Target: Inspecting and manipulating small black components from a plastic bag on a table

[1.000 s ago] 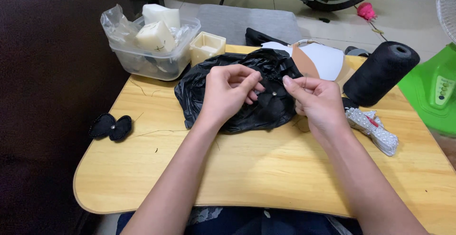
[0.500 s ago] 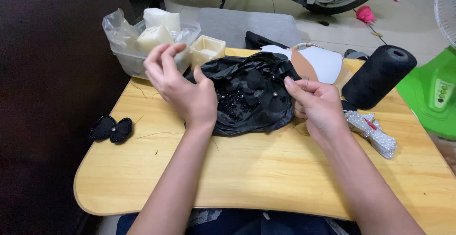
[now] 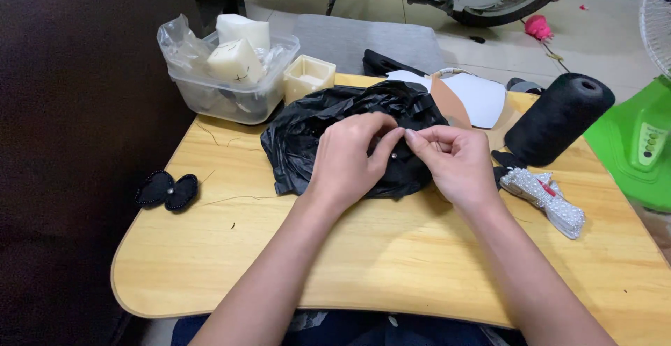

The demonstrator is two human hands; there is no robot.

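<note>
— Where on the table (image 3: 391, 262)?
— Over the black plastic bag (image 3: 307, 136), by the middle of the far edge; holding a small dark piece (image 3: 388, 163) with a pale bead (image 3: 393, 156) just above the bag's folds.
— Held how?
— Pinched from both sides; left hand (image 3: 346, 161) with fingers closed together on the piece; right hand (image 3: 454, 161) likewise closed, fingertips meeting the left's at the bead; whether gripping thread or a needle too, cannot tell.
— Step in hand?
— Seemingly setting or adjusting the bead on the piece; fine fingertip work.
— Needing what next?
— Probably a steady pinch and small, close motions; best kept over the bag in case of a dropped bead.
— Around it?
— Near the left edge, a black bow-shaped piece (image 3: 168, 190); at the far left corner, a clear tub (image 3: 210, 101) of white blocks, with a cream box (image 3: 307, 77) beside it; toward the right edge, a black thread cone (image 3: 559, 119) and a pearl trim strip (image 3: 549, 199).
</note>
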